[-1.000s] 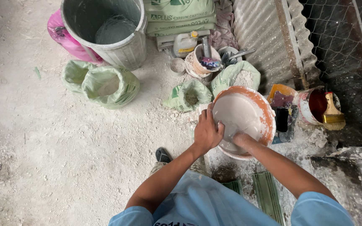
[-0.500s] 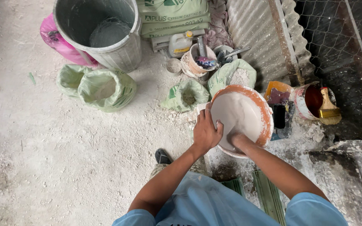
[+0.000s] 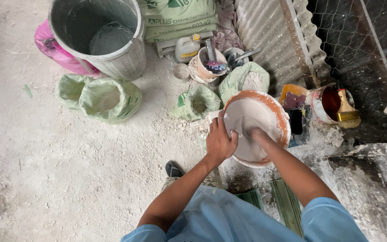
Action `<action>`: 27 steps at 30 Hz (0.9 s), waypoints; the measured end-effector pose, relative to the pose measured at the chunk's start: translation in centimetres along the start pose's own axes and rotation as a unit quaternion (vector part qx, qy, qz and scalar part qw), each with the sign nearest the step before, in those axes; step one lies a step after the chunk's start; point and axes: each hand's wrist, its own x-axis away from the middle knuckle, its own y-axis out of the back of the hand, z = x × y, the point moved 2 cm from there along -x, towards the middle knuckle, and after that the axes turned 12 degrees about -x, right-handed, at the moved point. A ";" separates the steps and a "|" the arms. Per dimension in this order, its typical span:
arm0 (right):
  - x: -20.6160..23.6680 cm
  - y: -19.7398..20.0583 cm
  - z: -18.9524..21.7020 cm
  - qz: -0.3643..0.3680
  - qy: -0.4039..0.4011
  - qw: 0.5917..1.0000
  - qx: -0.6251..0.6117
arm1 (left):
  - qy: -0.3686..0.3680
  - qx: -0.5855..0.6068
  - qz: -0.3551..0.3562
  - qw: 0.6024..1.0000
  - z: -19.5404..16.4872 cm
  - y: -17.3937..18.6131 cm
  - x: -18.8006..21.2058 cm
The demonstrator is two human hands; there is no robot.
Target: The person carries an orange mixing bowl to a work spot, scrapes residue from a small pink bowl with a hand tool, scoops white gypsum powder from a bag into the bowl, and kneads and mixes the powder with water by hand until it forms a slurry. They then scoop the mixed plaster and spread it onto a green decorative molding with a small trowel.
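Single head-worn camera, looking steeply down from above the person's shoulders, close over the bowl (image 3: pixel 277 110) and dusty floor (image 3: pixel 68 170).

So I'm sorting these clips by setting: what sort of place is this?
Probably a small plaster-casting work yard: stacked powder sacks, open green bags of white powder, and an orange bowl of white slurry that both hands work on a dusty floor.

A plaster workshop: powder sacks (image 3: pixel 178 18), dusty floor (image 3: pixel 68 170), mixing bowl (image 3: pixel 279 112).

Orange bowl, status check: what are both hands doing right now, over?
Left hand grips orange bowl rim. Right hand sunk in white paste. Green sacks crowd close behind.
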 end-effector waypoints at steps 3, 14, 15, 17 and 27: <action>-0.3 -0.7 1.1 0.010 -0.004 1.000 -0.021 | 0.005 0.006 0.010 1.000 0.1 0.0 0.0; 4.6 -3.1 0.7 0.077 -0.012 0.997 -0.007 | -0.010 0.002 -0.011 1.000 -0.1 0.0 0.0; 4.5 -3.4 0.5 0.084 -0.003 0.996 0.023 | -0.011 0.000 -0.013 1.000 -0.1 0.1 0.0; 3.6 -4.0 0.1 0.098 0.015 0.992 0.084 | 0.009 0.001 0.020 1.000 0.0 0.2 -0.1; 3.3 -4.5 -0.4 0.059 0.017 0.998 0.008 | 0.010 0.010 0.006 1.000 0.1 0.1 0.0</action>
